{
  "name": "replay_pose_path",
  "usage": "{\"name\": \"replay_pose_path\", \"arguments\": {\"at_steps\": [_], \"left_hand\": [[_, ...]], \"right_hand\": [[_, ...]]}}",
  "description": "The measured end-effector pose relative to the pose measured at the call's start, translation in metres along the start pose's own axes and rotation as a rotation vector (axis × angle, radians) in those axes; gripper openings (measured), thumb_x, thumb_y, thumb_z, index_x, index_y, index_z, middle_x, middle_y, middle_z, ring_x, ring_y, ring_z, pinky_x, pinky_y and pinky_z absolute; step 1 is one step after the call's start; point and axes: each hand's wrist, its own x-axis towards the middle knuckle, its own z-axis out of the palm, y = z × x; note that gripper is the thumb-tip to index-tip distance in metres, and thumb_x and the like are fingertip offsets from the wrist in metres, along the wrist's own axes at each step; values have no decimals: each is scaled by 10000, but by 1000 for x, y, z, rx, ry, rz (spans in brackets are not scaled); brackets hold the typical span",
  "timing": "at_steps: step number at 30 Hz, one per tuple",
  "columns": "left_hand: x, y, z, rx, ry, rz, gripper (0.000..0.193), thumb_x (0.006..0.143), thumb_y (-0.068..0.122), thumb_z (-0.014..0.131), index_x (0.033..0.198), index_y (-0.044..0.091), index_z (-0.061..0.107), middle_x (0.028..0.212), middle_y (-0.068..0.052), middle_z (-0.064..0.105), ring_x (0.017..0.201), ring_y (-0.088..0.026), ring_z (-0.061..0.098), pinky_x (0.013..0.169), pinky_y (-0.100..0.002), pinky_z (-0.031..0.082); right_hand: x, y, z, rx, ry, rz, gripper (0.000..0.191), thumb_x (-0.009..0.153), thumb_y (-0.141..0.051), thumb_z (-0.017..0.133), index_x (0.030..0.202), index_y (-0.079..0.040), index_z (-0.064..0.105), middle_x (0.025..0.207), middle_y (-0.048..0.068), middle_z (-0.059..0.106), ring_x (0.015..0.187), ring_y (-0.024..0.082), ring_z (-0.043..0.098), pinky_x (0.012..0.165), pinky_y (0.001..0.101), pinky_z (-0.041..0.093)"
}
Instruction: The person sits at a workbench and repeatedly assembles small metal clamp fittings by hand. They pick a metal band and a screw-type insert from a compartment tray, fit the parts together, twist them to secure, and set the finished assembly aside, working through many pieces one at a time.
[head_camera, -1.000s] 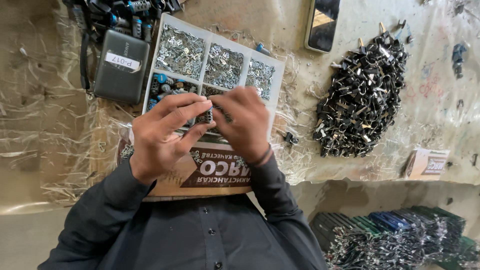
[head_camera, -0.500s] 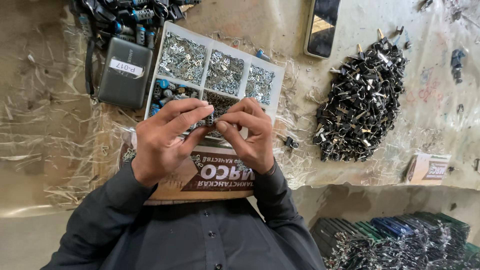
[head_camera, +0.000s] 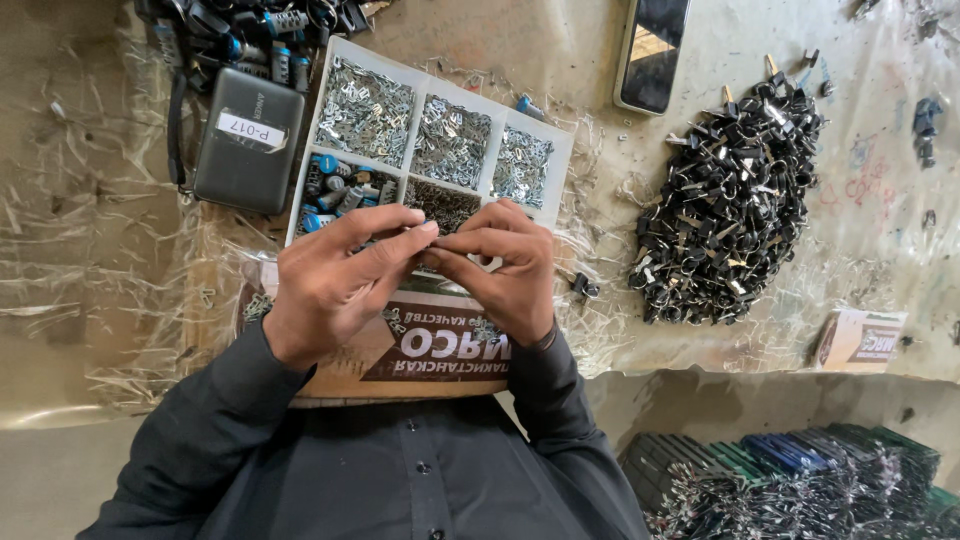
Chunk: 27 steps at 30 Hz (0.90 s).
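The left hand (head_camera: 335, 285) and right hand (head_camera: 500, 270) are meeting over a brown box (head_camera: 420, 350), fingers pinching together on a tiny part too small to make out. Just past them a white tray (head_camera: 435, 150) is holding metal bits. Farther right, a black pile (head_camera: 730, 200) is lying near a phone (head_camera: 652, 50).

Left hand (head_camera: 340, 285), right hand (head_camera: 500, 270), fingertips meeting, grip seemingly pinched
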Motion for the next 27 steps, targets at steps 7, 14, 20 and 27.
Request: {"name": "replay_pose_path", "arguments": {"at_steps": [7,14,20,27], "left_hand": [[-1,3,3,-60,58,-33,401,896,36,838,1269,122,721,1242,-55,698,963,-206,743,786,-306,607],[1,4,0,-3,41,-7,439,862,60,867,1274,101,721,1199,-62,685,929,-206,721,748,-317,581],[0,4,2,-11,43,4,484,838,34,868,1292,111,716,1182,-39,675,872,-181,708,732,-310,574],[0,0,1,13,8,47,478,843,23,834,1300,85,706,1199,-68,659,903,-220,707,756,-341,570]], "right_hand": [[-5,8,-9,483,-38,244,77,898,-20,789,975,-9,790,916,45,647,814,96,577,713,241,430],[-13,-4,4,222,51,37,90,917,-24,777,1004,-11,760,949,50,641,832,112,593,745,255,480],[-9,-7,4,214,49,13,90,921,-10,773,1009,-10,753,950,53,643,831,120,602,745,262,490],[-8,-8,12,128,122,70,105,844,-23,839,916,-5,764,848,29,649,750,90,603,661,236,482]]}}
